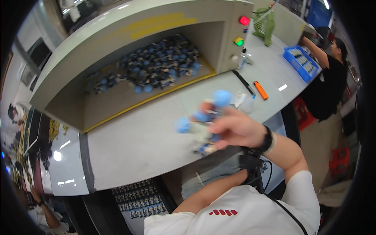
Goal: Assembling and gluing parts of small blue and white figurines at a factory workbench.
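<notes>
Above the pale worktop (129,156), my right hand (243,127) is closed around several small figures (222,98) with round light-blue parts, some poking out past the fingers. Motion smears the hand and the figures, so their details are unclear. A black band circles that wrist. My left forearm (213,192) crosses low in front of my body, and a black device (252,162) hides the left hand. Behind the worktop, a heap of similar blue and dark figures (164,62) lies inside a wide cream-coloured machine opening (219,43).
A black pen-like tool (243,83) and an orange lighter-shaped thing (260,90) lie right of the opening. Below the worktop, a tray holds rows of figures (139,197). A blue basket (289,58) stands at the far right beside a co-worker in black (329,86).
</notes>
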Available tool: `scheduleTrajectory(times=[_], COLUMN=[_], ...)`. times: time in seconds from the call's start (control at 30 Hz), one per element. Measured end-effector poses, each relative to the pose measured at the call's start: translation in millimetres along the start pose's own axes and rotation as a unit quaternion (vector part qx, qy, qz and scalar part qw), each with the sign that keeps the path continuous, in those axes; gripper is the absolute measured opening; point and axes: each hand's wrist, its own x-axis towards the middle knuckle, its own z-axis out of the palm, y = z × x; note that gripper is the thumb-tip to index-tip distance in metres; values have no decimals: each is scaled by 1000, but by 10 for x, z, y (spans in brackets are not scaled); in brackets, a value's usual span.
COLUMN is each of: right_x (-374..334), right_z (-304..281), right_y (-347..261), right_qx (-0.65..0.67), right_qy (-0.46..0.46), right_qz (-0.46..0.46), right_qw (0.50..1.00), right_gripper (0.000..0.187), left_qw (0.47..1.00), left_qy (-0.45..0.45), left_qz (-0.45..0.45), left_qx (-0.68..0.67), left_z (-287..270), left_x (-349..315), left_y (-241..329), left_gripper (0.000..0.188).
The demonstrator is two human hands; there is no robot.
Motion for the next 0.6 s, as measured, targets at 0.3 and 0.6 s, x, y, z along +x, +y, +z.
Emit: scheduleTrajectory(times=[0.3,0.6], right_x=[3139,2122], right_z=[274,273], right_y=[360,184], right_qx=[75,-474], right_qy=[45,96], right_qz=[-14,-336], right_qw=[996,808], right_gripper=[30,52], left_qw=[961,894], left_qy=[181,223], left_qz=[196,376], left_qx=[71,102], left_z=[-1439,-796], left_x=[694,1187], left_y=[-694,-425], left_gripper=[38,38])
